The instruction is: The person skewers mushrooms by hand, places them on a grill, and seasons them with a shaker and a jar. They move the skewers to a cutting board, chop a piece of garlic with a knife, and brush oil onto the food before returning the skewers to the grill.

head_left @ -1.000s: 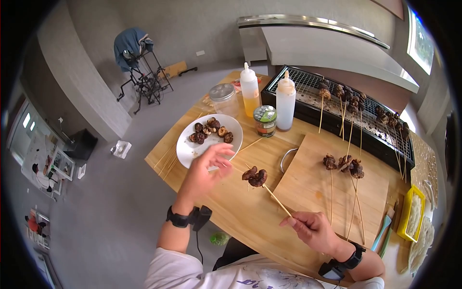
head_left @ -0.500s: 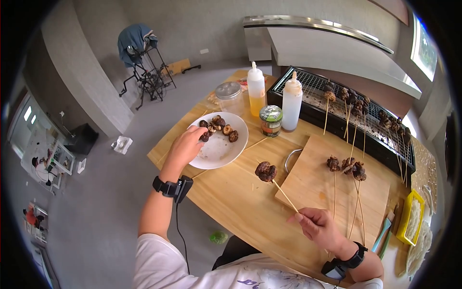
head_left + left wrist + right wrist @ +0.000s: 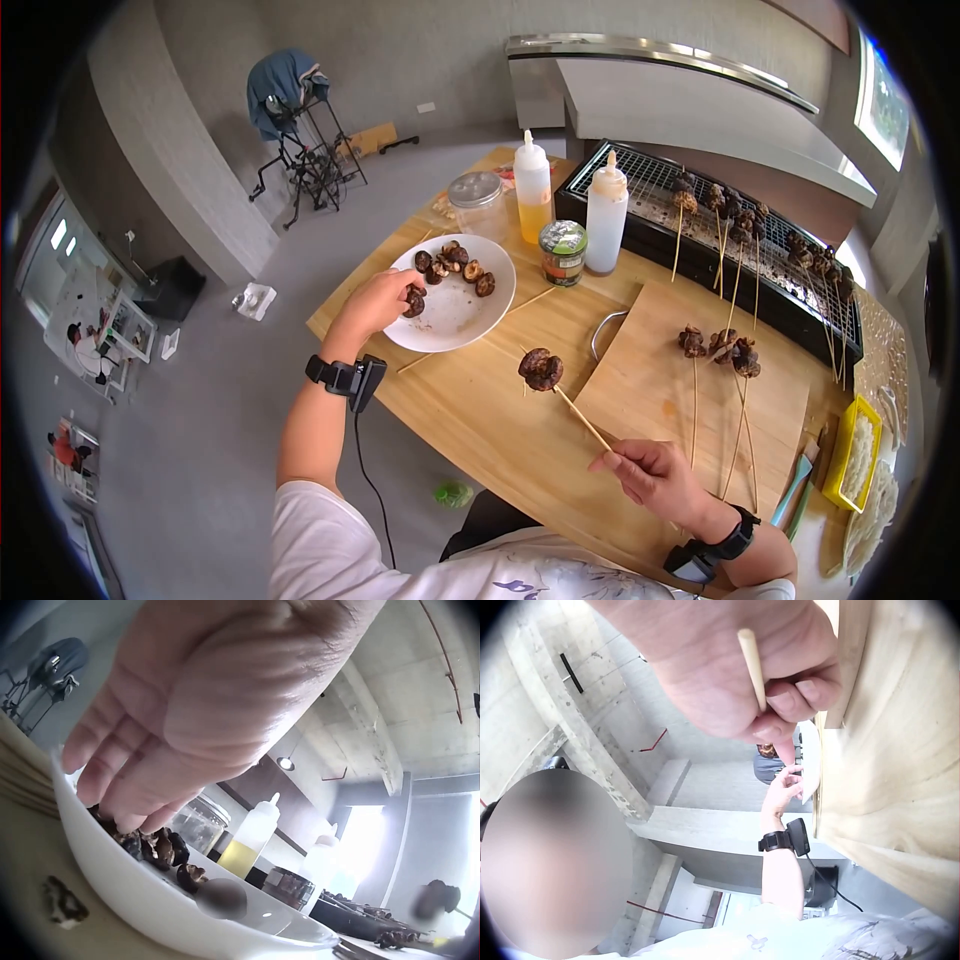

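Note:
My left hand (image 3: 378, 303) reaches over the left rim of a white plate (image 3: 462, 325), its fingers pinching a dark grilled mushroom (image 3: 413, 301). Several more brown mushrooms (image 3: 455, 259) lie toward the back of the plate. In the left wrist view the fingertips (image 3: 129, 822) are down among the mushrooms inside the rim. My right hand (image 3: 655, 475) grips a wooden skewer (image 3: 585, 418) near its lower end, and the dark mushroom pieces (image 3: 541, 369) threaded on its far end hang over the table. The skewer's butt end (image 3: 748, 652) sticks out of the curled fingers in the right wrist view.
Loaded skewers (image 3: 743, 355) lie on a wooden board (image 3: 640, 375) at right. Behind it, a black grill (image 3: 650, 235) bears more. Two squeeze bottles (image 3: 607, 225), a small jar (image 3: 563, 250) and a lidded jar (image 3: 477, 205) stand behind the plate. At far right is a yellow basket (image 3: 835, 480).
My left hand moved left to the plate, then drew a mushroom slightly toward the near left rim. The right hand still holds the skewer, its loaded end shifted a little.

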`<state>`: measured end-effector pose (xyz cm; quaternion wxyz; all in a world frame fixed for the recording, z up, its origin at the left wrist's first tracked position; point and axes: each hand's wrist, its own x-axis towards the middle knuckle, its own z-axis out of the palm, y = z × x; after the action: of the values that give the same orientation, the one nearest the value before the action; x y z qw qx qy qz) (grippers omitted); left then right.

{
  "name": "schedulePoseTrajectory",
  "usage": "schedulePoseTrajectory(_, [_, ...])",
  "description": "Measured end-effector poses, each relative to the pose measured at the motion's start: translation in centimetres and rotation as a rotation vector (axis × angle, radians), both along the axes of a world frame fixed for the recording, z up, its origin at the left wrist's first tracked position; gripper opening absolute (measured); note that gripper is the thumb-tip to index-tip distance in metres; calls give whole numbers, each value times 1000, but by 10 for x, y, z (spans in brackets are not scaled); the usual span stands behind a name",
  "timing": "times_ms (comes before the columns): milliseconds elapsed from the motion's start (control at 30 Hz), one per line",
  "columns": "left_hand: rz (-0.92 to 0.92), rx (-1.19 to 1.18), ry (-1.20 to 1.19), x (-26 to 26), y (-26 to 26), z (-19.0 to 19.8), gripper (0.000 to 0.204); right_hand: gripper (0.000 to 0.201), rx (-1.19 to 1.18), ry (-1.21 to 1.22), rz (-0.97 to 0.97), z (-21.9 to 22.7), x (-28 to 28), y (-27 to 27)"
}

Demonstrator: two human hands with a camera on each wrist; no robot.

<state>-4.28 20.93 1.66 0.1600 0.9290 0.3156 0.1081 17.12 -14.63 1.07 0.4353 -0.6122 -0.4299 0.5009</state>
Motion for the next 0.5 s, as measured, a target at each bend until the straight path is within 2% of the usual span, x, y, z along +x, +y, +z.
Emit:
schedulePoseTrajectory(67, [140, -59, 29, 1, -9, 12, 22, 20, -15, -12, 4, 1, 0, 0])
schedulePoseTrajectory(100, [139, -58, 30, 1, -9, 15, 22, 20, -14, -11, 3, 1, 1, 0])
schedulePoseTrajectory(167, [239, 3, 113, 1, -6, 19, 19, 21, -4, -10, 3, 1, 0, 0])
schedulePoseTrajectory(200, [239, 4, 114, 3, -2, 17, 19, 21, -4, -9, 2, 0, 0, 1])
schedulePoseTrajectory(267, [183, 217, 8, 9, 11, 9, 19, 20, -7, -15, 6, -2, -1, 1])
schedulePoseTrajectory(300, [186, 217, 7, 13, 14, 10, 19, 20, -7, -17, 9, -2, -1, 2])
schedulePoseTrajectory(367, [-2, 202, 21, 26, 19, 11, 18, 20, -9, -10, 7, -1, -1, 1])
schedulePoseTrajectory(400, [-1, 203, 18, 32, 23, 9, 18, 20, -8, -13, 8, -1, 0, 1])
schedulePoseTrajectory(467, [25, 242, 225, 44, 29, 4, 20, 19, -5, 19, -2, -1, 0, 0])
schedulePoseTrajectory(500, [23, 244, 227, 48, 28, 6, 20, 19, -3, 22, -3, 0, 0, 0])
